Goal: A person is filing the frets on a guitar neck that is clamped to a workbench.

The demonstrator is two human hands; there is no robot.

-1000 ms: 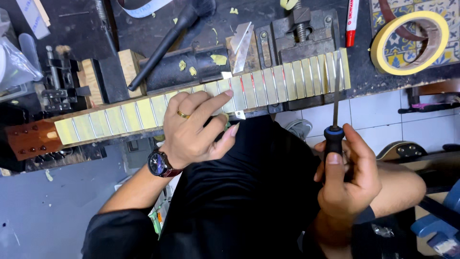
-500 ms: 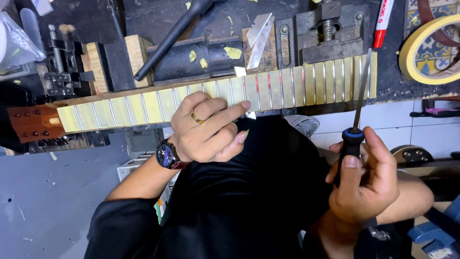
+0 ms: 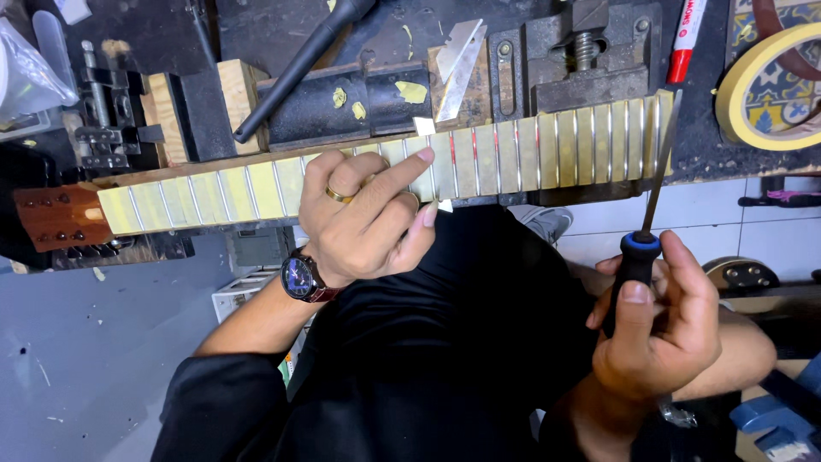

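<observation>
- The guitar neck is lying across the dark worktop, its headstock pointing toward the person's left and its fretboard, masked with yellowish tape between the metal frets, facing up.
- The left hand is resting on the middle of the neck, palm down, wrist bent and wearing a wristwatch; the index finger is stretching out flat along the frets while the other fingers are curling loosely over the near edge, pressing rather than gripping anything.
- The right hand is sitting lower and nearer the body, well apart from the neck, its fingers clenched around the blue-and-black handle of a slim file, thumb lying along the handle and the blade pointing up toward the last frets.
- To do this step well, the pressing hand is probably best kept just beside the fret being dressed, so the neck is not rocking.
- The file looks best laid flat and square across one fret, guided by light strokes, with the tape taking any slips.
- A roll of masking tape, a red marker, a utility blade and a metal vise are lying behind the neck.
</observation>
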